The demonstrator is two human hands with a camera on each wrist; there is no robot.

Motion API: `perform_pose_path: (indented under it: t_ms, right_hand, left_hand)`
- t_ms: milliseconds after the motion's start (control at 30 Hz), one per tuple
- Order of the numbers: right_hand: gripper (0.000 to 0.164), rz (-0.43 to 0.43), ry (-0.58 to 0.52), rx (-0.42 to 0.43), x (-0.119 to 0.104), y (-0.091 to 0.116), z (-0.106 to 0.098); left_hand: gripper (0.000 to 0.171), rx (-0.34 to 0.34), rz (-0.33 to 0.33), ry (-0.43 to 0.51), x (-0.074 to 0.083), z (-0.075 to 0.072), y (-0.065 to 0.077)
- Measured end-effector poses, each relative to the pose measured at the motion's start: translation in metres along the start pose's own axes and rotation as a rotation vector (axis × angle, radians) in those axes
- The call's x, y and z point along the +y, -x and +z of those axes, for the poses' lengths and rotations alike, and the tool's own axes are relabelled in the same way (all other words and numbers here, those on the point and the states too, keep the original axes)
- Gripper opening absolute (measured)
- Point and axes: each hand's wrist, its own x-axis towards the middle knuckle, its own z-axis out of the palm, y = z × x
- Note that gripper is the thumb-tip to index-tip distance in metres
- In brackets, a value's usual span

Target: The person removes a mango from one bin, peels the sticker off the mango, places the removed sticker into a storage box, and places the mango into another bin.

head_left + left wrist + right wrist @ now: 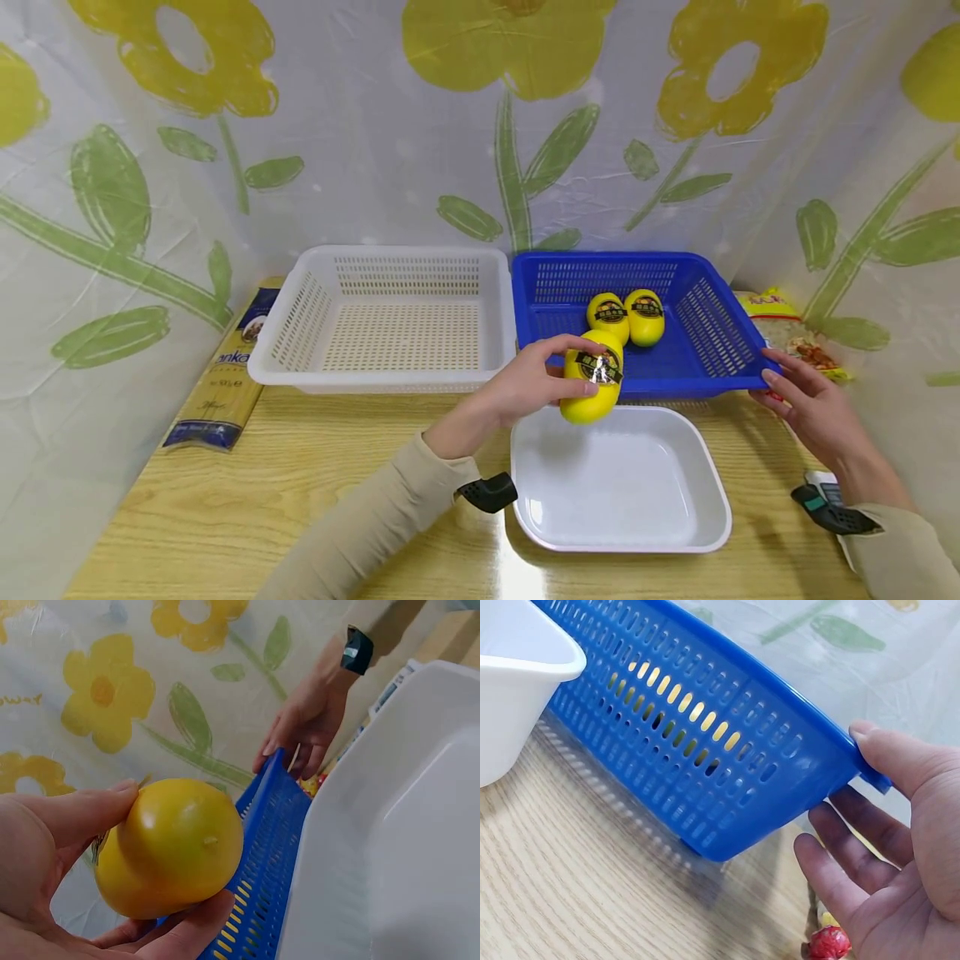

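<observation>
My left hand [525, 383] grips a yellow lemon [588, 403] with a dark label, thumb on one side and fingers on the other. It holds the lemon above the back edge of a white dish [622, 492], at the front of a blue basket [675, 386]. Two more labelled lemons, the left lemon [606, 310] and the right lemon [646, 321], stand inside the basket. At the basket's front right corner, my right hand [821, 417] pinches the rim. In the right wrist view its thumb rests on the rim, with fingers below.
A white basket [401, 379] stands left of the blue one. Beside it lies a gold and blue packet [217, 375]. Another food packet [802, 342] is behind my right hand. A partly hidden white object [823, 483] lies beneath my right wrist. A flowered curtain [360, 125] closes the back.
</observation>
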Motion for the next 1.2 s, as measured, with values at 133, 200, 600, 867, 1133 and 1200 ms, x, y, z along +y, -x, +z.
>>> perform_pose_path:
  t_ms: [133,200,600,867,1133,1200]
  right_hand:
    - [0.036,-0.001,-0.008,-0.005,0.0,0.0,-0.001]
    - [0.037,-0.002,-0.01,-0.011,0.0,0.0,-0.001]
    - [0.038,-0.011,-0.014,-0.022,0.001,-0.001,-0.001]
    - [0.037,-0.004,-0.011,-0.012,0.001,-0.002,-0.003]
    - [0.037,-0.008,-0.025,-0.025,0.001,-0.001,-0.002]
    - [0.037,-0.009,-0.042,-0.027,0.001,0.0,-0.001]
  left_hand:
    - [0.04,0.002,0.01,-0.022,0.001,0.001,0.002]
    - [0.04,0.004,0.007,-0.018,0.001,0.0,0.003]
    - [0.042,-0.026,0.044,0.048,-0.003,-0.011,0.015]
    - [0.043,-0.019,0.042,0.005,-0.006,-0.025,0.041]
    - [0.044,0.034,0.051,-0.027,-0.016,-0.048,0.078]
    - [0.045,0.041,0.044,-0.052,-0.02,-0.053,0.089]
